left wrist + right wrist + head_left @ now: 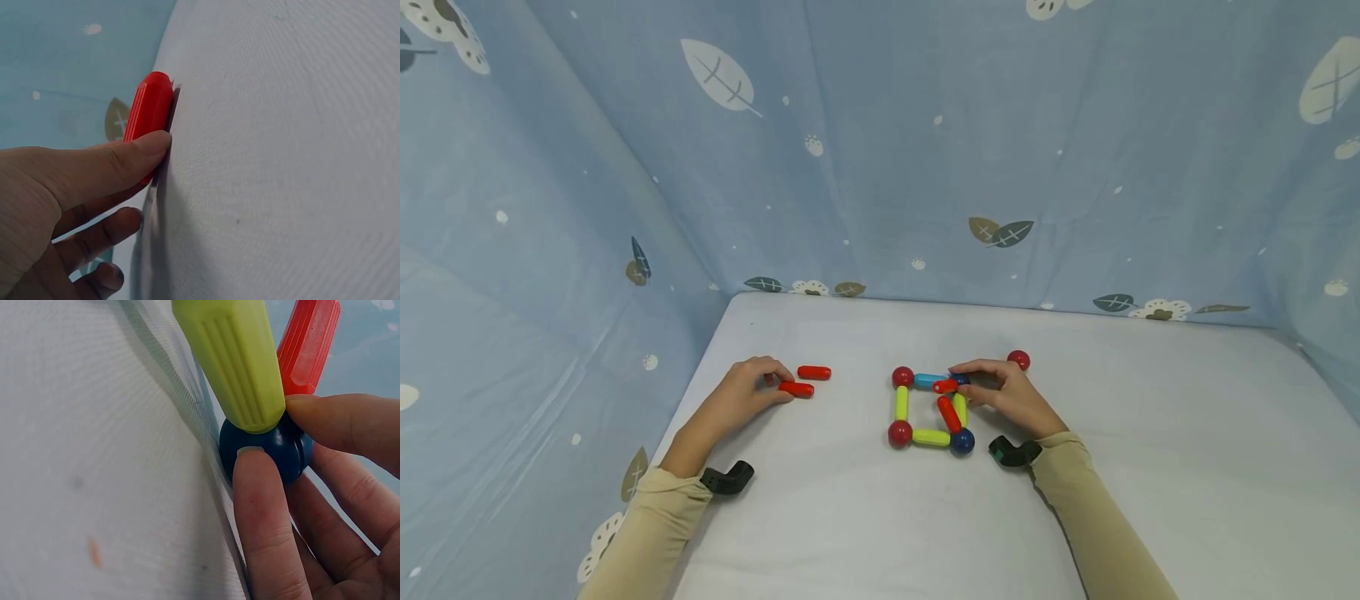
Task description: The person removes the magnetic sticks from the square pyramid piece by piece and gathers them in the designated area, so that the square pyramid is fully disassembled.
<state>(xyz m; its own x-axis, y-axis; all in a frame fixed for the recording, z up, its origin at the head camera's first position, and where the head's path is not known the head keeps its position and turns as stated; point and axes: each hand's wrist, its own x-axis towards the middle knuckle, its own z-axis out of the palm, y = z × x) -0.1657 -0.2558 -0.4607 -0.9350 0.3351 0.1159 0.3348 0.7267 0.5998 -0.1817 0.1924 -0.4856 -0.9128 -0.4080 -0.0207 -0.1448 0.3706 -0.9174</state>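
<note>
My left hand (737, 400) pinches a red magnetic rod (149, 106) between thumb and fingers, low over the white table. A second red rod (814, 372) lies just beyond it. At the far right corner of a square of magnetic rods and balls, my right hand (1013, 398) grips a dark blue ball (290, 453). A yellow-green rod (234, 362) and a red rod (309, 344) meet that ball in the right wrist view. Another red rod (949, 414) slants up from the near dark blue ball (962, 442).
The square's left corners are red balls (902, 377), joined by a yellow-green rod (901, 404). A light blue rod (929, 381) forms its far side, a yellow-green rod (931, 437) its near side. Beyond my right hand sits a loose red ball (1018, 359). Patterned blue cloth (880, 167) borders the table.
</note>
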